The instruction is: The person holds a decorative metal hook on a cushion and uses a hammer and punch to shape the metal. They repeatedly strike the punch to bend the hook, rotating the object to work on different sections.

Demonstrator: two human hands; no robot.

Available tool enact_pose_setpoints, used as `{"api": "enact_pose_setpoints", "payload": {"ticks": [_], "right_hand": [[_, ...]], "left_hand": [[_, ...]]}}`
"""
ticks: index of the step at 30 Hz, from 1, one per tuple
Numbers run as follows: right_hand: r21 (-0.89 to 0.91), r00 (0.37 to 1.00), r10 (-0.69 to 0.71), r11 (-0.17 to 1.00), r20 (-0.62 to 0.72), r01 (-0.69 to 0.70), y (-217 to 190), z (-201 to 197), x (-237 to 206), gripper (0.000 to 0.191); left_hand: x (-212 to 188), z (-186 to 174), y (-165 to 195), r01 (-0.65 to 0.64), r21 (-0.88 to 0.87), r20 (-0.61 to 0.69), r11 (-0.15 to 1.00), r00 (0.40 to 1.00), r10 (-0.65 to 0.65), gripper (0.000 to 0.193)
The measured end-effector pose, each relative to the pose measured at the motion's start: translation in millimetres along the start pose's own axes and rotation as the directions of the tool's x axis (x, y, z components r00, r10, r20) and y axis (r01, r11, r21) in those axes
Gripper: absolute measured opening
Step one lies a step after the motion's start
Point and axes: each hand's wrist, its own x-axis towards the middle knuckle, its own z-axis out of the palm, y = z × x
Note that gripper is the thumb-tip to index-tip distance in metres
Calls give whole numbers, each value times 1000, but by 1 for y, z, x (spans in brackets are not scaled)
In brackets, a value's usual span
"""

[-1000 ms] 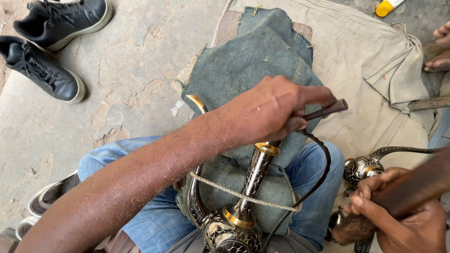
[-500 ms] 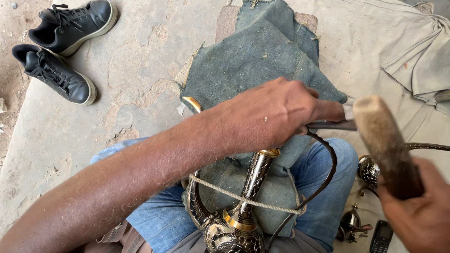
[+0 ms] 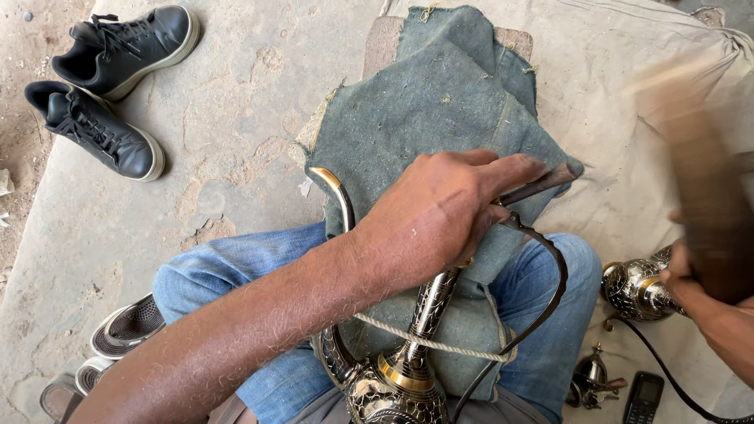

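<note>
Head view: two black shoes, two hands, one ornate pot.

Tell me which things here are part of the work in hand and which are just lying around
In use: left hand, chisel, ornate metal pot, rope, green cloth, right hand, blurred mallet.
Lying about: black shoes, phone, second metal pot.

Wooden mallet motion-blurred, right hand partly cut off, pot base cropped below

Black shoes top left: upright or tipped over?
Upright. Both black shoes sit on their soles on the concrete floor, laces and openings facing up, side by side.
</note>
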Motion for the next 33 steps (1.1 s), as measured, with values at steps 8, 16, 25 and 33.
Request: {"api": "enact_pose_setpoints", "payload": {"ticks": [8, 16, 25, 33], "right_hand": [[428, 957, 117, 904, -265, 8, -113, -9, -51, 44], [207, 923, 30, 977, -383, 55, -124, 31, -85, 30], [362, 837, 115, 926, -535, 104, -123, 62, -96, 26], [324, 883, -241, 864, -403, 384, -96, -16, -80, 32]], "left_hand": [[10, 8, -8, -84, 55, 121, 995, 990, 77, 32], [27, -5, -17, -352, 37, 297, 935, 898, 326, 36], [30, -6, -23, -431, -88, 384, 898, 817, 430, 33], [1, -20, -42, -175, -170, 38, 970, 982, 184, 40]]}}
